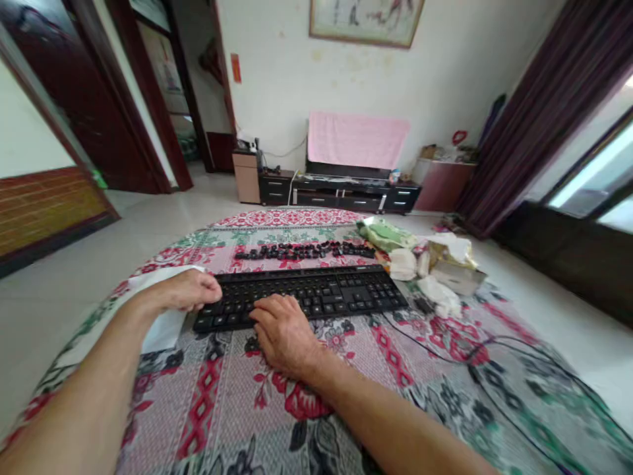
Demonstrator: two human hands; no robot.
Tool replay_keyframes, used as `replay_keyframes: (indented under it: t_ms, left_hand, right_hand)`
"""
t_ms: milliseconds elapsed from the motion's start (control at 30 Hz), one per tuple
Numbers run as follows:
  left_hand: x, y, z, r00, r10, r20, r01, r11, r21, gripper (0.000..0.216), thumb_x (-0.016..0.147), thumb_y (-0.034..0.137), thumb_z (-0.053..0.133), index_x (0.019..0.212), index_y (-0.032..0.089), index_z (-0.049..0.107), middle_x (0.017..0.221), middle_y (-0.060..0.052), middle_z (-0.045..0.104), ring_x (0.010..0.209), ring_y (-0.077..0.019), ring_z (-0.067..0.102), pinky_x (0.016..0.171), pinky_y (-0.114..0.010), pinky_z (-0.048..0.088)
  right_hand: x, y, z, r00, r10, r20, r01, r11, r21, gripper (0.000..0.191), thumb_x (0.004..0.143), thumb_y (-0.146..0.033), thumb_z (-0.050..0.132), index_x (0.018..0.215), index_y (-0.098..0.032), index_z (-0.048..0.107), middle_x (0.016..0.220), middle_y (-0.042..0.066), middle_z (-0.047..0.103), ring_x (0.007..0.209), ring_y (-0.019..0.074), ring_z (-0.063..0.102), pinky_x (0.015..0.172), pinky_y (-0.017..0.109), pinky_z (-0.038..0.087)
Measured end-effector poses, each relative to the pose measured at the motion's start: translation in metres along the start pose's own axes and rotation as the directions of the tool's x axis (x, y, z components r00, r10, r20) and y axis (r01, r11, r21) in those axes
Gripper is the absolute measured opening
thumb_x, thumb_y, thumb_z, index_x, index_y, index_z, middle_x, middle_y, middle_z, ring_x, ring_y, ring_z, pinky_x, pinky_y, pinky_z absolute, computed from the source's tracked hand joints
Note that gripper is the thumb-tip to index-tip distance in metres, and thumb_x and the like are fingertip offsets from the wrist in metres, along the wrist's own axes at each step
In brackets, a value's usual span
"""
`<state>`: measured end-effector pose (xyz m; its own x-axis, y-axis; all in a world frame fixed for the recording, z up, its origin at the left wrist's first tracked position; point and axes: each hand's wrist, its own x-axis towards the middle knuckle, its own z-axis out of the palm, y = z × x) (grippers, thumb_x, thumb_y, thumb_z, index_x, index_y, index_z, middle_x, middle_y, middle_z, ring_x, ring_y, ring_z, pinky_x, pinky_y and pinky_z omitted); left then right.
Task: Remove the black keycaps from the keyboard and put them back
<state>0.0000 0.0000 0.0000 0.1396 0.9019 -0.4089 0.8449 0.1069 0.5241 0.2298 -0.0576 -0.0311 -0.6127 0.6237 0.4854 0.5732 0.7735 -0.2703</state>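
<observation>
While right hand [285, 332] rests unclenched on keyboard [353, 294], left hand [194, 290] curls at the left end, its grip unclear. Loose black keys [301, 251]: strip just beyond.

Readable text: none at this size and sharpness.
Keyboard [349, 293]: carries a tiny pale mark on the upper edge, toward the right, too small to read; shows key legends only as blurred specks.
Loose black keycaps [306, 251]: too small for reading any legend.
Red wall strip [236, 68]: bears faint marks, unreadable.
Framed picture [368, 20]: shows dark strokes, writing or drawing, cannot tell.
</observation>
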Motion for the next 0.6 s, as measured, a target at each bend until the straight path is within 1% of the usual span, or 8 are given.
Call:
replay_keyframes:
  t_ms: [133,267,600]
  left_hand:
    - [-0.0011,-0.0036,-0.0028,0.998,0.056,0.038,-0.057,0.998,0.016,0.023,0.059,0.032,0.045,0.073,0.016,0.055,0.045,0.004,0.044,0.038,-0.0057,0.038,0.037,-0.017,0.028]
    - [-0.0016,-0.005,-0.0044,0.998,0.044,0.039,-0.044,0.999,-0.003,0.027,0.057,0.031,0.048,0.079,0.017,0.055,0.045,0.004,0.046,0.038,-0.0068,0.04,0.038,-0.018,0.029]
    - [-0.006,0.004,-0.0024,0.999,0.033,0.026,-0.034,0.998,0.057,0.028,0.057,0.032,0.047,0.079,0.016,0.055,0.045,0.004,0.045,0.041,-0.0084,0.042,0.04,-0.019,0.031]
  right_hand:
    - [0.0013,-0.0002,0.0009,0.999,-0.018,-0.028,0.019,0.999,0.033,0.024,0.077,-0.019,0.036,0.096,-0.017,0.05,0.1,0.007,0.048,0.093,0.0177,0.036,0.079,0.036,0.026]
    - [0.0016,0.0001,0.001,0.999,-0.017,-0.034,0.019,0.999,0.042,0.024,0.077,-0.019,0.036,0.096,-0.017,0.05,0.101,0.007,0.048,0.094,0.0182,0.036,0.08,0.037,0.026]
    - [0.0014,-0.0004,0.0011,0.999,-0.017,-0.03,0.019,0.999,0.047,0.024,0.076,-0.018,0.037,0.096,-0.017,0.05,0.102,0.007,0.047,0.094,0.0184,0.036,0.08,0.037,0.026]
